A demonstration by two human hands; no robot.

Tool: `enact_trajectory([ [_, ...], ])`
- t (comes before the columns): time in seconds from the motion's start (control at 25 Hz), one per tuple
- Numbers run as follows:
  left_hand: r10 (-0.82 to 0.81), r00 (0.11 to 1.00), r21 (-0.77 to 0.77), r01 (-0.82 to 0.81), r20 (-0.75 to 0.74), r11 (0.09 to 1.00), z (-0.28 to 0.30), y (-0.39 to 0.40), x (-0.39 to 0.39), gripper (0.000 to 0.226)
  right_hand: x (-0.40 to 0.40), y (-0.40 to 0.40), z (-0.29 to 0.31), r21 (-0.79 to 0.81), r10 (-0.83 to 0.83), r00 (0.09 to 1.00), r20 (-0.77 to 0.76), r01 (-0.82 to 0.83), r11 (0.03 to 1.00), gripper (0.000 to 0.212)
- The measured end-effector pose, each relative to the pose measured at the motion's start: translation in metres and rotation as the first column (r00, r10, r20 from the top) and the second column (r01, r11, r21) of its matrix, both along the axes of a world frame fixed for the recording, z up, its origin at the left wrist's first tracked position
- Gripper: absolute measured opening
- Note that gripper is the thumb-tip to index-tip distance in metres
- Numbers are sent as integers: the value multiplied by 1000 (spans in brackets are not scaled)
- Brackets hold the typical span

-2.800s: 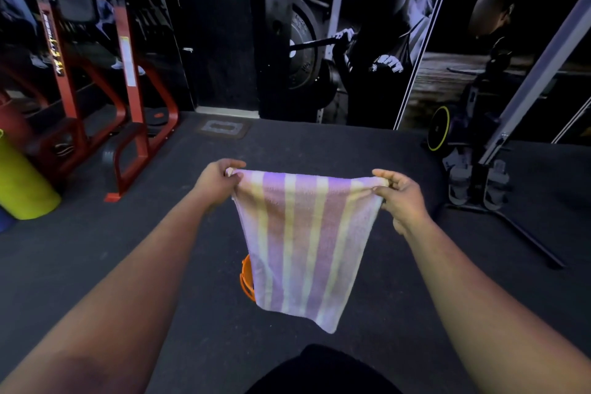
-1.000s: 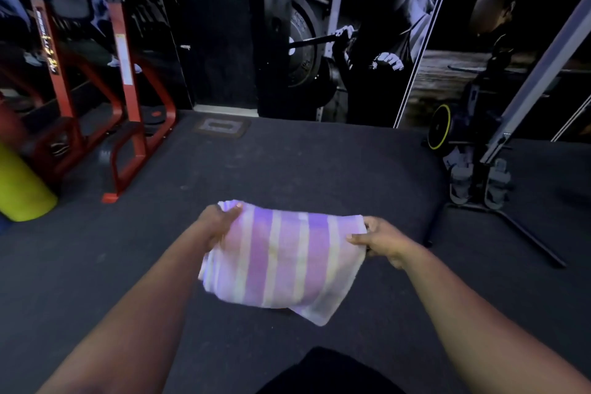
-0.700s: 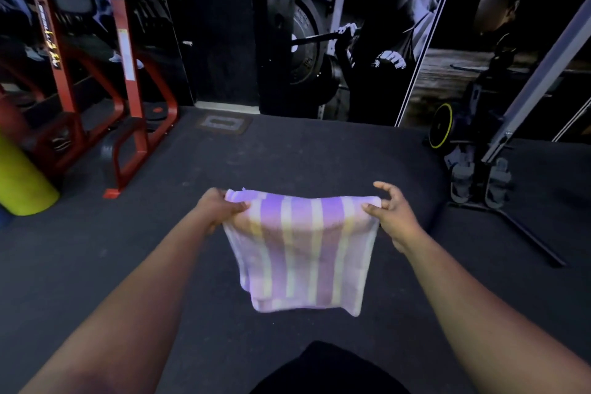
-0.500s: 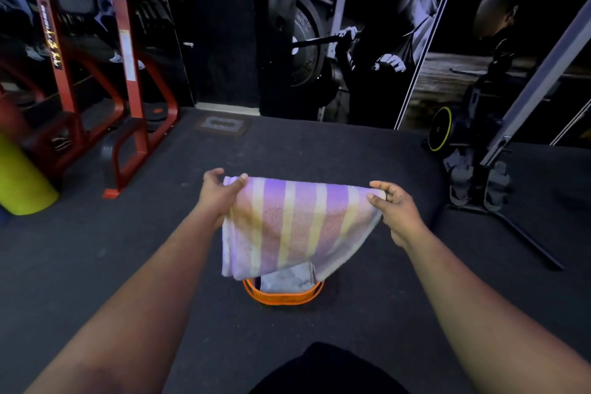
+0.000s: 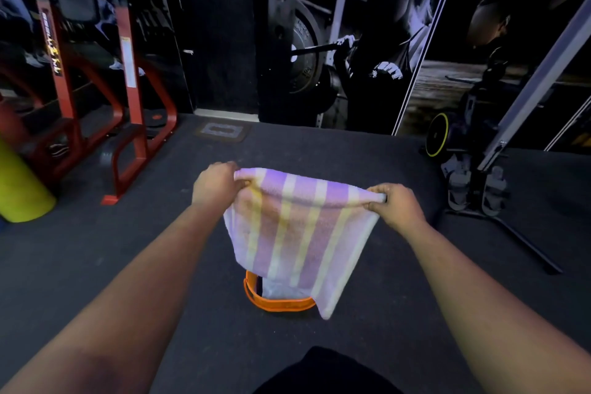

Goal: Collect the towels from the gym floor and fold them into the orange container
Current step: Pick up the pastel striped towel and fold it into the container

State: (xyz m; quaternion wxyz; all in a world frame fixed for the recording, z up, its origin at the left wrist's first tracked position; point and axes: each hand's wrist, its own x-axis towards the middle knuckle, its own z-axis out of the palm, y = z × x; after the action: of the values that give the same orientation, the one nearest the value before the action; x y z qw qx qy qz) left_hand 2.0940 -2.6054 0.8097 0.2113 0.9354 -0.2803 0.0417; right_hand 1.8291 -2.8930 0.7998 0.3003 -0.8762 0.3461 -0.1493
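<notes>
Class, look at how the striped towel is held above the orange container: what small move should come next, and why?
Probably lower it. Both hands, left and right, pinch the striped towel by its top corners, and it hangs folded over the orange container, which already holds something pale.

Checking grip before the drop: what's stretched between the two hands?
Only the striped towel, its top edge pinched by left hand and right hand, hanging over the orange container, head view.
</notes>
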Motion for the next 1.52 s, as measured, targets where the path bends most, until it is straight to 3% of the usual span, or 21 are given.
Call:
enact_trajectory([
  [0.08,-17,1000,-58,17,-6,998,-6,8,10,42,2,3,0,-90,-5,999,-51,0,996,12],
  [0.16,-81,986,-250,42,-148,967,-7,19,23,41,6,1,0,-116,6,997,80,4,993,9],
  [0.24,-253,871,-582,-45,-421,812,-4,28,18,31,7,5,9,148,-47,904,426,-18,989,11],
  [0.32,-416,776,-770,-137,-474,623,13,27,3,31,9,20,19,453,-159,714,682,-242,858,20],
  [0.36,-440,773,-815,-166,-457,555,26,21,1,32,10,26,18,495,-149,705,694,-317,809,28],
  [0.44,-458,765,-862,-246,-453,443,53,9,-1,29,13,43,6,505,-5,840,542,-321,801,40],
  [0.52,-550,694,-878,-279,-464,388,67,15,5,44,23,56,-6,564,-53,877,478,-260,783,32],
  [0.6,-554,603,-784,-212,-574,583,40,39,9,74,33,63,-8,656,-207,845,493,-205,726,21],
  [0.68,-460,565,-625,-131,-685,769,-6,67,-3,75,39,62,-8,669,-265,844,466,-140,730,17],
  [0.72,-432,566,-603,-152,-703,783,-22,70,-6,60,41,62,-10,659,-262,863,432,-104,745,20],
  [0.8,-333,609,-631,-376,-720,679,-45,62,2,36,48,60,-26,607,-248,907,341,-12,794,33],
  [0.88,-223,562,-573,-583,-796,577,-58,53,19,36,54,63,-43,577,-283,916,285,72,814,41],
  [0.96,-246,427,-490,-695,-870,527,-74,52,33,58,59,61,-57,685,-317,914,254,61,726,45],
  [1.04,-306,337,-455,-686,-891,569,-91,55,32,94,59,56,-68,796,-218,951,218,-44,603,61],
  [1.08,-317,360,-479,-617,-877,624,-102,55,33,99,59,49,-77,804,-134,972,192,-77,590,69],
  [1.16,-303,458,-506,-428,-835,749,-123,48,36,90,60,38,-98,778,-30,993,115,-71,624,68],
  [1.24,-220,491,-438,-387,-843,812,-144,34,42,73,69,33,-119,740,-7,999,37,-22,673,61],
  [1.4,-110,483,-346,-432,-868,833,-184,-2,66,70,110,11,-173,670,-109,993,-39,107,734,75],
  [1.52,31,470,-249,-521,-882,817,-220,-35,89,64,151,-19,-220,696,-238,961,-141,267,666,85],
])
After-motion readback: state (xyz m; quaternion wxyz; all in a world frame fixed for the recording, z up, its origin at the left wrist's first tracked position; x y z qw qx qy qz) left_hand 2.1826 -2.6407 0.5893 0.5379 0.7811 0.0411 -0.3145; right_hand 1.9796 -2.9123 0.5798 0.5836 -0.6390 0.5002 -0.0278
